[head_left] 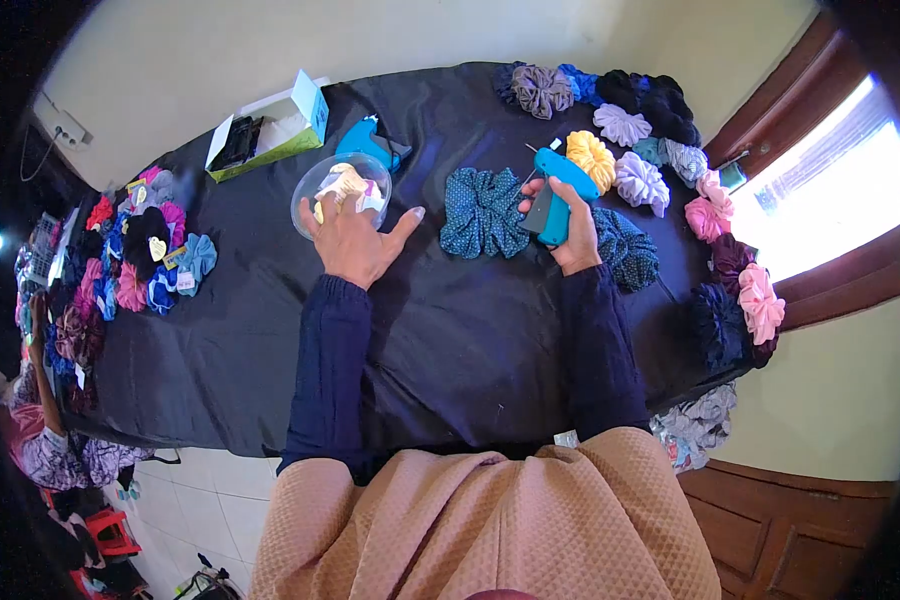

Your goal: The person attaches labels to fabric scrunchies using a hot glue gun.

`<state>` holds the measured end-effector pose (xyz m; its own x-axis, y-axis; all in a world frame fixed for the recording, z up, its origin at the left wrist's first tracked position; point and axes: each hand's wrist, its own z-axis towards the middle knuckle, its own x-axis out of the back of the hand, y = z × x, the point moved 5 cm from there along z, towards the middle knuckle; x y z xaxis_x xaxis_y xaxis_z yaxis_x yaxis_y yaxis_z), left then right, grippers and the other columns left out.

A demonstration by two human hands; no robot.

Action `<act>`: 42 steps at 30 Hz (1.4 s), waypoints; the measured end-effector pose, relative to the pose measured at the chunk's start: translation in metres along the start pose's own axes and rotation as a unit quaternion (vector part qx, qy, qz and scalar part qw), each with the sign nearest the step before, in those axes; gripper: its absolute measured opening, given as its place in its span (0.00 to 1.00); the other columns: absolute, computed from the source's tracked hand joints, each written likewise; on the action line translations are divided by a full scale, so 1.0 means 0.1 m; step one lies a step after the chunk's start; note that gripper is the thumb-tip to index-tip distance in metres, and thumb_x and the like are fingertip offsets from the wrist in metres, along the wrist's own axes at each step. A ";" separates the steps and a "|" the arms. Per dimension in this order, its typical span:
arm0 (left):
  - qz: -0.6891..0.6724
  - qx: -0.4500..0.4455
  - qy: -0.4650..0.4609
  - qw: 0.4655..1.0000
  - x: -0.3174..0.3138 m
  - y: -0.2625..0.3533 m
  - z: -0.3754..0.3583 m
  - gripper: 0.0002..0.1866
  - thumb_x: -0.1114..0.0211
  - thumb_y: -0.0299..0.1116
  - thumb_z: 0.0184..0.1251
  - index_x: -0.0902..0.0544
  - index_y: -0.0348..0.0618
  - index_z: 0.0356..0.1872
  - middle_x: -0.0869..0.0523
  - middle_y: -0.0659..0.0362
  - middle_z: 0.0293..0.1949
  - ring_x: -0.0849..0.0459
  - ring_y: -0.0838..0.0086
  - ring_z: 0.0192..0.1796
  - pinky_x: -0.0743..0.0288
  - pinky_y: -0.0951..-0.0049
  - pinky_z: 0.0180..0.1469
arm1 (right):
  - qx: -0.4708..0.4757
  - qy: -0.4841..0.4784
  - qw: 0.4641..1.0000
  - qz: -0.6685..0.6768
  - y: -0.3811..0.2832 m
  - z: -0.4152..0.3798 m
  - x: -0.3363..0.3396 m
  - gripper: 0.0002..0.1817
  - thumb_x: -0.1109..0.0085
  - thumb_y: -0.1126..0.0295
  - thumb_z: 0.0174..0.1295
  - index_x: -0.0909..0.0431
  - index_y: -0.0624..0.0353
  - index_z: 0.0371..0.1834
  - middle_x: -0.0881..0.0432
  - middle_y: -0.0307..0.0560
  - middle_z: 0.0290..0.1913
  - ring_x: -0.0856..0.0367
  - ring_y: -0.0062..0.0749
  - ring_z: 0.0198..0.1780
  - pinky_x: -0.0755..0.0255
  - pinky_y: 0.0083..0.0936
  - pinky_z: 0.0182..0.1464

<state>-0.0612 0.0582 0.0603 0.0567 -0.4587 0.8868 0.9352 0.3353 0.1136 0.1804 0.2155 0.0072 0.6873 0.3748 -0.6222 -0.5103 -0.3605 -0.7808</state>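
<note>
A clear plastic bowl (300, 190) holding cream and gold tags (345, 183) stands left of centre. My left hand (355, 240) reaches over its near rim, fingertips on the tags and thumb stretched out to the right; I see nothing gripped. In my right hand (575, 240) is a teal and grey tagging gun (567, 180), its needle end pointing up and left. Directly left of that hand lies a dark teal polka-dot scrunchie (478, 212). Another dark dotted scrunchie (627, 250) lies to its right, partly behind the hand.
A second blue tagging gun (373, 143) lies behind the bowl, near an open box (270, 125). Several scrunchies, one yellow (591, 161), line the right side. Tagged scrunchies (150, 245) pile up at left, where another person's arm (45, 375) shows. Black cloth (420, 350) covers the table.
</note>
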 end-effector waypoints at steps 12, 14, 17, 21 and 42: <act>-0.009 -0.021 -0.005 1.000 -0.02 -0.02 -0.01 0.38 0.42 0.70 0.56 0.10 0.38 0.34 0.15 0.49 0.47 0.28 0.54 0.60 0.57 0.43 0.72 | -0.004 0.001 1.000 -0.002 0.01 0.01 0.01 0.17 0.44 0.62 0.67 0.25 0.68 0.45 0.18 0.52 0.41 0.16 0.36 0.35 0.19 0.29 0.37; -0.012 -0.041 0.026 0.999 -0.01 -0.01 -0.02 0.37 0.41 0.69 0.56 0.10 0.37 0.34 0.15 0.49 0.46 0.27 0.54 0.59 0.56 0.44 0.71 | 0.003 0.008 1.000 -0.010 -0.01 -0.01 0.00 0.17 0.44 0.62 0.67 0.25 0.68 0.46 0.18 0.52 0.40 0.16 0.36 0.35 0.19 0.29 0.37; -0.019 -0.048 0.022 0.998 0.00 -0.02 -0.02 0.36 0.39 0.68 0.56 0.10 0.37 0.33 0.15 0.50 0.45 0.26 0.55 0.57 0.54 0.45 0.71 | -0.002 0.012 1.000 -0.017 0.00 0.01 0.01 0.17 0.43 0.60 0.66 0.24 0.66 0.44 0.18 0.51 0.40 0.15 0.37 0.36 0.18 0.32 0.37; -0.038 -0.049 0.005 0.998 0.03 -0.03 -0.01 0.35 0.38 0.66 0.56 0.10 0.36 0.30 0.15 0.52 0.44 0.25 0.57 0.56 0.53 0.46 0.71 | 0.000 0.014 1.000 -0.022 0.00 0.01 0.02 0.17 0.43 0.60 0.66 0.24 0.66 0.44 0.18 0.51 0.40 0.15 0.37 0.37 0.18 0.32 0.38; -0.044 -0.078 0.054 0.995 0.01 -0.03 -0.03 0.27 0.38 0.58 0.62 0.10 0.40 0.33 0.12 0.57 0.46 0.23 0.61 0.58 0.49 0.49 0.69 | -0.004 0.004 1.000 -0.007 0.01 0.00 -0.01 0.17 0.44 0.61 0.67 0.24 0.67 0.45 0.18 0.52 0.41 0.15 0.36 0.36 0.19 0.28 0.37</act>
<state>-0.0633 0.0542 0.0591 0.0005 -0.5686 0.8226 0.9806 0.1616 0.1111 0.1792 0.2151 0.0069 0.6986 0.3728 -0.6108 -0.4962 -0.3627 -0.7888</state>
